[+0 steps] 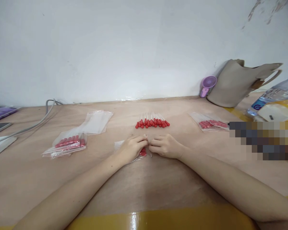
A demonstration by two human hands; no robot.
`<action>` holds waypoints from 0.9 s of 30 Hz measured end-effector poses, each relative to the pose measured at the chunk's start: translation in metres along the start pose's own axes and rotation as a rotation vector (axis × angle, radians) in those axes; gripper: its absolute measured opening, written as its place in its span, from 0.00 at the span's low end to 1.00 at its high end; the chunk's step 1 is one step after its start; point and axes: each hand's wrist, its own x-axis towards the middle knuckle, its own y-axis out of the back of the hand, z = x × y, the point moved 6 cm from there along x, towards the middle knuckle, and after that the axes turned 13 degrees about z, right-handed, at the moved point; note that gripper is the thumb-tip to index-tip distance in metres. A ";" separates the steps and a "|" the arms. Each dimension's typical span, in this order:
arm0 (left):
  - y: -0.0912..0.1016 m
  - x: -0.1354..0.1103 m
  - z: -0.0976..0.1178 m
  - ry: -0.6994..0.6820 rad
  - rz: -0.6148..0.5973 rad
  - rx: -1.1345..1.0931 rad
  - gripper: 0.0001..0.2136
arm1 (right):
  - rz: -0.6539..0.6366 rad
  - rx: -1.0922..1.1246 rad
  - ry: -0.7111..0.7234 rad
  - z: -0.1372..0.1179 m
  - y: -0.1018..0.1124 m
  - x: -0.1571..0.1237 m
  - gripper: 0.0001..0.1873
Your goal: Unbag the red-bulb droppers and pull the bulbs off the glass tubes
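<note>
My left hand and my right hand meet at the middle of the table, fingers pinched together. Between them they grip the edge of a clear zip bag, which lies mostly under my left hand. Red bulbs show through the plastic beside my left fingers. Just beyond my hands is a row of droppers, with thin clear stems pointing away and red rubber bulbs facing me. My fingers hide part of the bag's opening.
Filled bags are piled at the left, near flat unfilled bags. Another filled bag lies at the right. Behind it stand a purple fan, a beige bag and a bottle. A grey cable crosses the left side.
</note>
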 end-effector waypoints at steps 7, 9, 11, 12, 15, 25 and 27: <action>0.000 -0.003 0.000 -0.105 0.022 0.076 0.09 | 0.016 0.024 0.008 -0.002 -0.002 0.001 0.15; 0.000 -0.002 0.000 -0.120 0.014 0.055 0.10 | -0.005 0.024 -0.001 -0.001 -0.003 0.002 0.15; 0.001 -0.002 -0.001 -0.121 0.002 0.033 0.11 | -0.027 0.027 -0.013 0.000 -0.005 0.002 0.15; 0.002 -0.002 -0.002 -0.106 -0.001 0.024 0.11 | -0.039 0.033 -0.019 0.001 -0.005 0.002 0.15; 0.005 -0.003 -0.009 -0.041 0.017 -0.015 0.12 | -0.086 0.080 -0.062 0.005 -0.007 -0.001 0.15; 0.009 -0.003 -0.015 0.135 -0.043 -0.048 0.14 | -0.115 0.682 -0.557 0.025 -0.010 -0.007 0.07; 0.014 -0.006 -0.014 0.215 -0.114 -0.061 0.15 | -0.094 0.735 -0.702 0.031 -0.016 -0.012 0.10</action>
